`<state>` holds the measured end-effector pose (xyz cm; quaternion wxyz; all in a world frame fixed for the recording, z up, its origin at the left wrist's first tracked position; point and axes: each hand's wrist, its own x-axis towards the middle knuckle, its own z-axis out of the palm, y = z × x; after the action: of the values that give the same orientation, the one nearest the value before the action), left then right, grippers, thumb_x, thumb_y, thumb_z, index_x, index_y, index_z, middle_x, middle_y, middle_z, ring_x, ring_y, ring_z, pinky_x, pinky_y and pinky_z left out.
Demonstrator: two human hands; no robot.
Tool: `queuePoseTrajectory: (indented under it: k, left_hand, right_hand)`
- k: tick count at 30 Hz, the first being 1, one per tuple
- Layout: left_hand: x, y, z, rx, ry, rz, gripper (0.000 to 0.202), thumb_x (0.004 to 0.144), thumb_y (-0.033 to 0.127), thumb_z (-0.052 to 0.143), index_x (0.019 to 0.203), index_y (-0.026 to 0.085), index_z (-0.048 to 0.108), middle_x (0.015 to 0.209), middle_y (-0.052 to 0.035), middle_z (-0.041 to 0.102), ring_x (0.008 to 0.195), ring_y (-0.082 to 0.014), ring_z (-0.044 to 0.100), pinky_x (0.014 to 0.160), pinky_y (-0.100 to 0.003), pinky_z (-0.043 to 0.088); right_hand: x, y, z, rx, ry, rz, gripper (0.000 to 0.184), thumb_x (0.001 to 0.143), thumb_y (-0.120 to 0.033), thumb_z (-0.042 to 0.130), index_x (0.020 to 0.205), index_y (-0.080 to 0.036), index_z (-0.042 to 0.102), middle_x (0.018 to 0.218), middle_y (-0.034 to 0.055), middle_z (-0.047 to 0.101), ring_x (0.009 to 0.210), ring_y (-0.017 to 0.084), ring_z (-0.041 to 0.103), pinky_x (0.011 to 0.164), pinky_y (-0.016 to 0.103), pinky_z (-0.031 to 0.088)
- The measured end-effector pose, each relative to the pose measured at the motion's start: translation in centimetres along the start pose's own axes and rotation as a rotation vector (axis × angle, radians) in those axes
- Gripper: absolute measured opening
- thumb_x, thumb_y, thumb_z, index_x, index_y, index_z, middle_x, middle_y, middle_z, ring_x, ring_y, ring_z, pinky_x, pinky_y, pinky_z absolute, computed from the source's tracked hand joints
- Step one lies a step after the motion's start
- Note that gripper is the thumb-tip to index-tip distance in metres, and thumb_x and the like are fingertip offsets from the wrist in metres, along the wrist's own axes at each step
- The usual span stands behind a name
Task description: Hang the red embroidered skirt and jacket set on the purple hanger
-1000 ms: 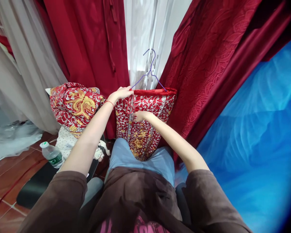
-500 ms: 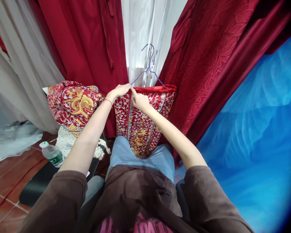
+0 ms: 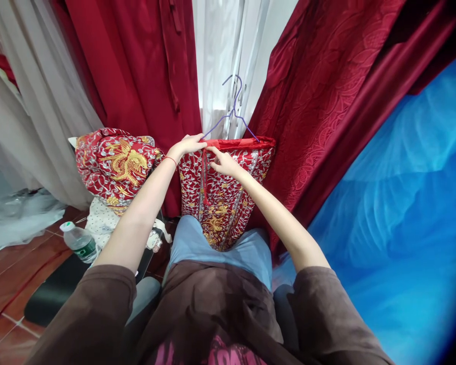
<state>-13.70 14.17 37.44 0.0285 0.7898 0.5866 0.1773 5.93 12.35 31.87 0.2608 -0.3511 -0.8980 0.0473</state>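
A red embroidered garment (image 3: 231, 187) with silver and gold patterns hangs folded over a purple wire hanger (image 3: 233, 109) in front of me, its lower end resting on my lap. My left hand (image 3: 190, 144) grips the garment's top edge at its left corner, fingers closed. My right hand (image 3: 220, 159) pinches the red band just beside it, near a thin red cord (image 3: 204, 177) hanging down the cloth.
A second red embroidered garment (image 3: 116, 162) lies bunched on a seat at the left. A plastic water bottle (image 3: 79, 243) stands below it. Dark red curtains (image 3: 327, 91) and pale drapes (image 3: 34, 101) hang behind; blue fabric (image 3: 403, 213) fills the right.
My right hand rose from the middle of the garment to its top edge beside my left hand. It now sits slightly lower than half a second ago. The left hand kept its hold.
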Motion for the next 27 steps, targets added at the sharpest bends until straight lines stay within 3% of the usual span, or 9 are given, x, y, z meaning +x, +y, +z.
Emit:
queuePoseTrajectory:
  k: [6, 10, 14, 16, 20, 24, 27]
  left_hand:
    - [0.0, 0.0, 0.0, 0.026, 0.002, 0.002, 0.048, 0.087, 0.046, 0.046, 0.123, 0.020, 0.063, 0.108, -0.0068, 0.073, 0.099, -0.0263, 0.065, 0.091, -0.033, 0.048]
    - [0.0, 0.0, 0.0, 0.054, -0.011, 0.008, 0.050, 0.080, 0.039, 0.054, 0.126, 0.021, 0.060, 0.107, -0.0045, 0.073, 0.097, -0.0244, 0.066, 0.093, -0.032, 0.048]
    - [0.2, -0.1, 0.0, 0.107, -0.022, -0.004, 0.062, 0.072, 0.027, 0.057, 0.133, 0.019, 0.056, 0.105, -0.0067, 0.073, 0.098, -0.0274, 0.067, 0.091, -0.035, 0.050]
    - [0.3, -0.2, 0.0, 0.099, -0.041, -0.011, 0.068, 0.068, 0.021, 0.057, 0.136, 0.020, 0.055, 0.107, -0.0080, 0.073, 0.101, -0.0292, 0.067, 0.090, -0.036, 0.051]
    - [0.2, -0.2, -0.2, 0.084, -0.053, -0.002, 0.073, 0.064, 0.014, 0.054, 0.137, 0.020, 0.055, 0.112, -0.0082, 0.072, 0.102, -0.0289, 0.067, 0.093, -0.037, 0.050]
    - [-0.2, 0.2, -0.3, 0.099, -0.047, -0.004, 0.071, 0.065, 0.011, 0.052, 0.135, 0.021, 0.055, 0.110, -0.0070, 0.072, 0.101, -0.0269, 0.067, 0.091, -0.034, 0.051]
    - [-0.4, 0.5, -0.3, 0.094, -0.042, -0.005, 0.069, 0.065, 0.011, 0.051, 0.133, 0.021, 0.056, 0.111, -0.0076, 0.072, 0.107, -0.0285, 0.065, 0.095, -0.035, 0.050]
  right_hand:
    - [0.1, -1.1, 0.5, 0.182, -0.091, 0.034, 0.059, 0.090, -0.020, 0.048, 0.147, -0.011, 0.036, 0.075, 0.0009, 0.071, 0.065, 0.019, 0.066, 0.081, 0.037, 0.056]
    - [0.1, -1.8, 1.8, 0.074, -0.197, 0.065, 0.070, 0.087, -0.022, 0.058, 0.150, -0.008, 0.032, 0.083, 0.0059, 0.074, 0.074, 0.023, 0.068, 0.081, 0.039, 0.056]
    - [-1.0, -1.8, 2.9, 0.054, -0.498, 0.120, 0.074, 0.089, -0.023, 0.062, 0.155, -0.015, 0.030, 0.094, 0.0074, 0.075, 0.071, 0.019, 0.070, 0.081, 0.036, 0.058]
    - [-1.7, -1.8, 3.6, 0.057, -0.706, 0.228, 0.077, 0.091, -0.025, 0.061, 0.159, -0.019, 0.025, 0.100, 0.0081, 0.076, 0.072, 0.018, 0.072, 0.077, 0.032, 0.059]
    - [-3.0, -1.7, 5.2, -0.036, -1.048, 0.450, 0.085, 0.087, -0.030, 0.070, 0.159, -0.013, 0.027, 0.106, 0.0157, 0.075, 0.080, 0.024, 0.076, 0.071, 0.033, 0.061]
    - [-4.0, -0.2, 6.2, -0.095, -1.095, 0.529, 0.105, 0.080, -0.030, 0.078, 0.161, -0.009, 0.014, 0.116, 0.0241, 0.072, 0.084, 0.029, 0.077, 0.067, 0.035, 0.061]
    - [-4.5, 1.8, 6.0, -0.139, -1.108, 0.598, 0.107, 0.076, -0.033, 0.081, 0.159, -0.003, 0.020, 0.110, 0.0257, 0.073, 0.084, 0.031, 0.076, 0.064, 0.036, 0.061]
